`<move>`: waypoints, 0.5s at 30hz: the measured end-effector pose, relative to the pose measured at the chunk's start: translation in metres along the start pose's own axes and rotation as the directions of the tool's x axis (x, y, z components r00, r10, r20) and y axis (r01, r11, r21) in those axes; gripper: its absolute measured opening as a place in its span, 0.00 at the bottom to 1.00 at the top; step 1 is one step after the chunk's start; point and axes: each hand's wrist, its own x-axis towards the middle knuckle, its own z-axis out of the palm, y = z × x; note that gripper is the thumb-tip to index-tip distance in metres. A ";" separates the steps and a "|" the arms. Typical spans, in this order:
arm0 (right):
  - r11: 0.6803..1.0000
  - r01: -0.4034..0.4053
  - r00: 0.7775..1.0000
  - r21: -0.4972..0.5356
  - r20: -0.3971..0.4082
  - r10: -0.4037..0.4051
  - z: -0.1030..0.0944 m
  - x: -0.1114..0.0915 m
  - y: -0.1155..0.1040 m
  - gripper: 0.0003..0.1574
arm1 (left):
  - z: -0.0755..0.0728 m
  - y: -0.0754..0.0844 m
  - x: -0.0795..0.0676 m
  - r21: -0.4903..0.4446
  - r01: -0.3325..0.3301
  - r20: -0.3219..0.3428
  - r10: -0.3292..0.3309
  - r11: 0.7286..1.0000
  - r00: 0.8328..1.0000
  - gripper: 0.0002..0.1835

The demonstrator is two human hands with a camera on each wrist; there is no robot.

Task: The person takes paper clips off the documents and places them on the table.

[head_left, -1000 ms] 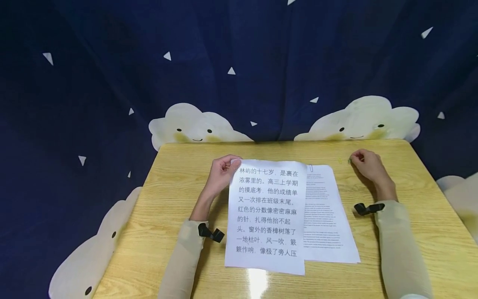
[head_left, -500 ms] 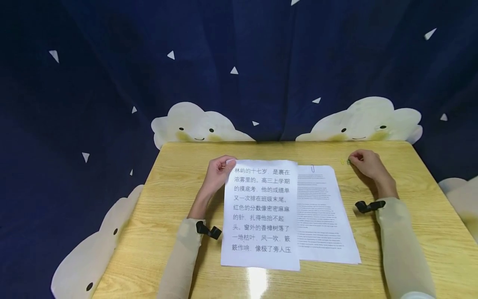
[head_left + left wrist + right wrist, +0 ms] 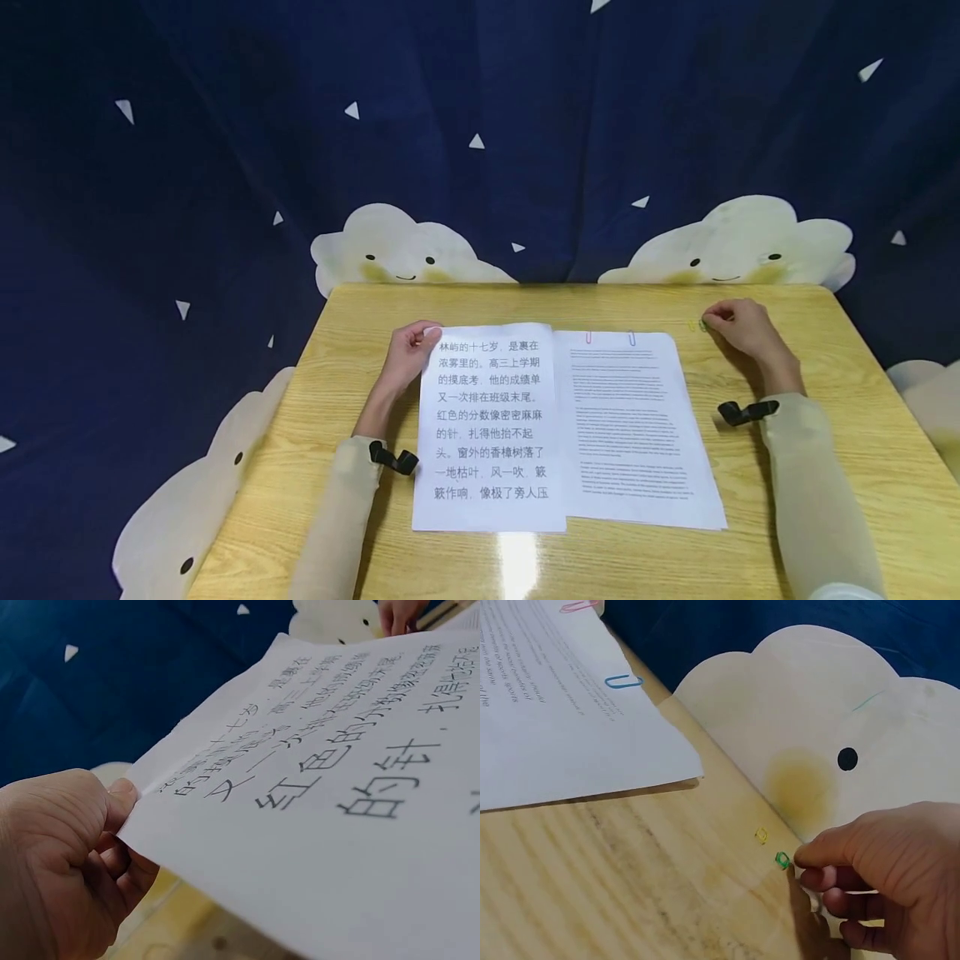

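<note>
My left hand [image 3: 408,354] pinches the upper left corner of a white sheet [image 3: 487,508] printed with large Chinese characters. In the left wrist view, the thumb lies on top of the sheet [image 3: 300,847] and the fingers curl beneath it. The sheet's right edge overlaps a stack of finely printed pages [image 3: 626,483]. A pink paper clip [image 3: 588,337] and a blue paper clip [image 3: 622,682] sit on the stack's top edge. At the back right, my right hand [image 3: 900,877] holds a small green paper clip [image 3: 782,860] at its fingertips. A yellow paper clip [image 3: 761,835] lies beside it.
Everything lies on a wooden table [image 3: 345,533]. A dark blue curtain [image 3: 555,167] with white clouds and triangles hangs behind the table's far edge and at its sides. Black straps with small mounts are on both wrists.
My left hand has drawn the large-print sheet leftward, uncovering more of the fine-print stack and the pink paper clip. My right hand stays in nearly the same place.
</note>
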 end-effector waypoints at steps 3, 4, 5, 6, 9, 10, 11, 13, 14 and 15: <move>1.000 0.010 0.999 0.013 -0.052 -0.009 0.000 -0.002 0.003 0.21 | -0.002 -0.007 0.004 0.019 0.002 -0.017 -0.002 1.000 1.000 0.11; 1.000 0.013 0.998 0.023 -0.067 -0.011 0.000 -0.003 0.003 0.22 | -0.001 -0.009 0.005 0.029 0.002 -0.021 -0.002 1.000 1.000 0.11; 0.999 0.013 0.996 0.034 -0.084 -0.010 0.001 -0.004 0.004 0.22 | -0.001 -0.011 0.006 0.037 0.003 -0.024 -0.002 0.999 1.000 0.10; 0.999 0.012 0.995 0.043 -0.103 -0.008 0.001 -0.006 0.004 0.22 | -0.001 -0.014 0.007 0.043 0.004 -0.023 -0.003 0.999 1.000 0.10; 0.998 -0.003 0.991 0.065 -0.135 0.011 0.004 -0.011 0.005 0.23 | -0.002 -0.022 0.009 0.068 0.025 0.002 -0.025 0.997 1.000 0.11; 0.998 -0.011 0.989 0.069 -0.144 0.020 0.004 -0.012 0.005 0.23 | -0.002 -0.025 0.010 0.080 0.030 0.006 -0.030 0.996 1.000 0.11; 0.997 -0.016 0.988 0.072 -0.151 0.027 0.005 -0.014 0.005 0.23 | -0.004 -0.028 0.012 0.090 0.032 0.007 -0.032 0.995 0.999 0.11; 0.996 -0.026 0.987 0.084 -0.156 0.039 0.007 -0.016 0.004 0.23 | -0.006 -0.033 0.016 0.113 0.036 0.008 -0.037 0.993 0.999 0.11; 0.996 -0.026 0.986 0.088 -0.163 0.040 0.007 -0.016 0.003 0.23 | -0.008 -0.034 0.019 0.124 0.033 0.008 -0.034 0.992 0.999 0.11; 0.995 -0.027 0.985 0.092 -0.167 0.042 0.008 -0.015 0.003 0.23 | -0.009 -0.037 0.021 0.132 0.029 0.007 -0.031 0.991 1.000 0.11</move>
